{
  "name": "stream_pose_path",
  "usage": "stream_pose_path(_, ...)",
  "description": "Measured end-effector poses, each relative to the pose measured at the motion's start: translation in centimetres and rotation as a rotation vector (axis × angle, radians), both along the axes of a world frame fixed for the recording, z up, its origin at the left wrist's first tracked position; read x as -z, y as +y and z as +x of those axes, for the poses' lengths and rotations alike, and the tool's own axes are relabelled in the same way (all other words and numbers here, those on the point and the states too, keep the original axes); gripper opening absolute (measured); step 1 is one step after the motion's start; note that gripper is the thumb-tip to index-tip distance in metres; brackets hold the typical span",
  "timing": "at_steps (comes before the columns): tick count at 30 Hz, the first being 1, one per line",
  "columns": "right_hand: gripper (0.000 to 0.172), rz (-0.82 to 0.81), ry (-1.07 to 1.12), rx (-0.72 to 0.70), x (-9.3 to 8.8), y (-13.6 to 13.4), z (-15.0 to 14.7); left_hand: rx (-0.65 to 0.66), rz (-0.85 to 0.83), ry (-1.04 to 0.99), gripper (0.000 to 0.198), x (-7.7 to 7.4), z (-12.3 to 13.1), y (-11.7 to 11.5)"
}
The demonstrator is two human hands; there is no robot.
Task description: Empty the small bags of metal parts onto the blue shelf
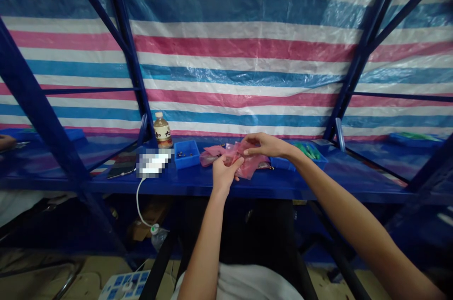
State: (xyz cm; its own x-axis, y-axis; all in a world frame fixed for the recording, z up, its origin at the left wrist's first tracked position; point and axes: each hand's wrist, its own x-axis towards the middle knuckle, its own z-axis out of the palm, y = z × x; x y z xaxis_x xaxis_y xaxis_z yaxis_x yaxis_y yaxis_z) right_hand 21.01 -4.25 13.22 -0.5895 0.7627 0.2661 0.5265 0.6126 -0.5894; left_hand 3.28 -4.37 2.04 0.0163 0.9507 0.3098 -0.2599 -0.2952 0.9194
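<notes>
Both my hands meet over a small pink plastic bag [247, 164] on the blue shelf [198, 182]. My left hand [225, 171] is closed, pinching the bag's near edge from below. My right hand [262, 145] comes in from the right with its fingers pressed together on the bag's upper edge. More pink bags [212, 154] lie in a loose pile just left of my hands. A little blue tray [187, 154] with several small dark metal parts stands left of that pile.
A drink bottle [163, 130] stands by a blue upright post [127, 50]. A phone [122, 168], a blurred white item [154, 162] with a cable [139, 205] hang near the left. A blue tray with green parts [311, 153] sits right. A striped tarp [240, 45] closes the back.
</notes>
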Motion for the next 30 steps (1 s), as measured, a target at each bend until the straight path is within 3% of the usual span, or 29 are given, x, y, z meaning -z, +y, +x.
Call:
stream_pose_path(6,0.030,0.022,0.119,0.057,0.4,0.5,0.3,-0.036,0.060,0.000,0.043,-0.2,0.0,-0.3)
stream_pose_path(14,0.038,-0.154,0.139,0.098,1.0,0.8,0.9,-0.028,0.052,-0.115,0.047,0.4,0.0,0.2)
stream_pose_path(19,0.040,-0.107,0.200,0.109,0.8,0.8,1.4,0.029,-0.030,-0.261,0.052,0.1,0.3,0.2)
stream_pose_path(23,0.054,-0.059,0.225,0.108,-0.1,1.2,2.2,0.097,-0.090,-0.331,0.056,-0.1,0.1,0.2)
stream_pose_path(27,0.045,0.037,0.305,0.260,-1.5,1.5,5.2,0.052,-0.156,-0.380,0.060,0.0,-0.6,0.8)
stream_pose_path(30,0.034,0.249,0.269,0.444,-2.2,1.5,9.2,-0.013,-0.161,-0.389,0.057,0.2,-1.3,1.3)
